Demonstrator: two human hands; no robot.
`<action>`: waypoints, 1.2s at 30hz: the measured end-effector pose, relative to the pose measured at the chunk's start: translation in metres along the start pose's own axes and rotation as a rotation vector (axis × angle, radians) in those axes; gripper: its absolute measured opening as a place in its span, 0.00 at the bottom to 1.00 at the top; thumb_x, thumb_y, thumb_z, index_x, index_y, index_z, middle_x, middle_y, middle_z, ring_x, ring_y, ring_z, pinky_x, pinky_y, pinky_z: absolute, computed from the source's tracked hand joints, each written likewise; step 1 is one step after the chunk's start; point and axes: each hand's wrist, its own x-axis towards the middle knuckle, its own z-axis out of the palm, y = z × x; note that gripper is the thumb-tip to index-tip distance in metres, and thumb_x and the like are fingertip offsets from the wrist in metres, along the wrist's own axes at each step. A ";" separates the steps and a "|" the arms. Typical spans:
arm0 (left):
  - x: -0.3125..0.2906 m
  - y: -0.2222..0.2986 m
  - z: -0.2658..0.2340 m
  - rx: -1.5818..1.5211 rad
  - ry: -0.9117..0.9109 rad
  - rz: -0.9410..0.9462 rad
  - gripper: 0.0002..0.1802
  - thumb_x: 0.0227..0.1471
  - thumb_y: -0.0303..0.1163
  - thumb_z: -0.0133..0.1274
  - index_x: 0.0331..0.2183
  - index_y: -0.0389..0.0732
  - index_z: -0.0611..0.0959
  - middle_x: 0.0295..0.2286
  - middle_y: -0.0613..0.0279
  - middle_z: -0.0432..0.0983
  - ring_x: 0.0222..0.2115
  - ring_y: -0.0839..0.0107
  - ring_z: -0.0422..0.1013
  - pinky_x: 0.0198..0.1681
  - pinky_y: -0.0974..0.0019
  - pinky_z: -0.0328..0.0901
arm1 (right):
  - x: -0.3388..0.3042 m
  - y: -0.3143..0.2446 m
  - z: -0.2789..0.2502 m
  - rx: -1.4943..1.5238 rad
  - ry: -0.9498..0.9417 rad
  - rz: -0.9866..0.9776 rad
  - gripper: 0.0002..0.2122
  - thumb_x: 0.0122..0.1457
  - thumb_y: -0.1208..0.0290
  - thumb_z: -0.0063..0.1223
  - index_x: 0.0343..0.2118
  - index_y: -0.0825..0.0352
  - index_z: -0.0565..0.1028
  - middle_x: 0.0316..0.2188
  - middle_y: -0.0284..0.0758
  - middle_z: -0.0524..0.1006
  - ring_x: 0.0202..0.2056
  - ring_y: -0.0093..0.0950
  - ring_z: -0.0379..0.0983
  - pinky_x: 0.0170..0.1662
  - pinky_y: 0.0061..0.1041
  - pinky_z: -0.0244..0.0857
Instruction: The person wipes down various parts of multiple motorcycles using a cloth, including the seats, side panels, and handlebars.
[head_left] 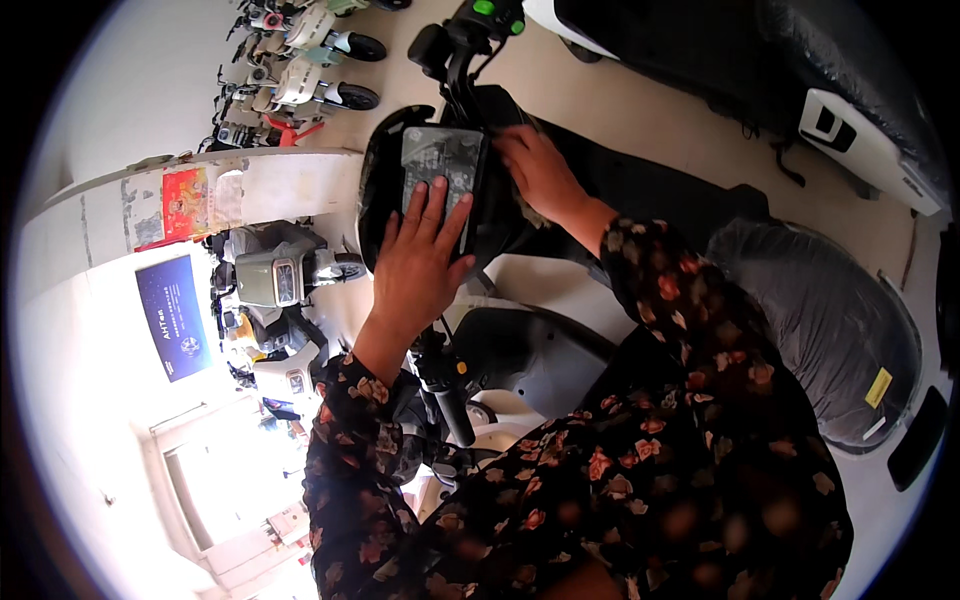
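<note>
A dark rectangular display [440,150] with a mottled, cloudy surface sits in the black dashboard housing [376,165] of an electric scooter. My left hand [425,255] lies on its lower part, the fingers spread and flat against the surface. Beside the display's right edge is my right hand [545,175], its fingers bent and close together over the housing. Whether those fingertips pinch anything is hidden. One handlebar grip [455,415] shows below my left hand. The opposite handlebar [460,50], with green buttons, is above the display.
The scooter's plastic-wrapped seat [820,320] extends to the right. Another black and white scooter [840,130] stands at upper right. Several parked scooters line the upper left, and a grey-green scooter [265,280] stands left beyond a white pillar [270,190]. A blue poster [172,320] hangs on the left.
</note>
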 end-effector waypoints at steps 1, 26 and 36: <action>-0.002 -0.001 0.001 -0.013 0.005 0.003 0.46 0.46 0.39 0.65 0.65 0.53 0.65 0.67 0.53 0.52 0.66 0.51 0.53 0.64 0.46 0.56 | -0.003 0.002 -0.008 0.026 -0.062 -0.017 0.12 0.60 0.76 0.52 0.48 0.66 0.76 0.45 0.41 0.73 0.47 0.44 0.71 0.51 0.37 0.67; -0.145 0.062 0.031 -0.420 0.264 -0.351 0.33 0.50 0.31 0.60 0.59 0.47 0.74 0.63 0.55 0.61 0.66 0.50 0.52 0.66 0.37 0.46 | -0.037 -0.021 -0.062 1.036 -0.364 0.835 0.16 0.67 0.79 0.43 0.56 0.69 0.73 0.54 0.35 0.73 0.54 0.27 0.70 0.58 0.28 0.64; -0.146 0.067 0.036 -0.392 0.394 -0.359 0.28 0.47 0.30 0.59 0.53 0.48 0.80 0.61 0.61 0.65 0.63 0.55 0.58 0.66 0.40 0.49 | 0.026 -0.117 0.014 -0.307 -0.151 -0.418 0.23 0.57 0.64 0.58 0.57 0.62 0.73 0.63 0.42 0.63 0.54 0.50 0.63 0.59 0.43 0.58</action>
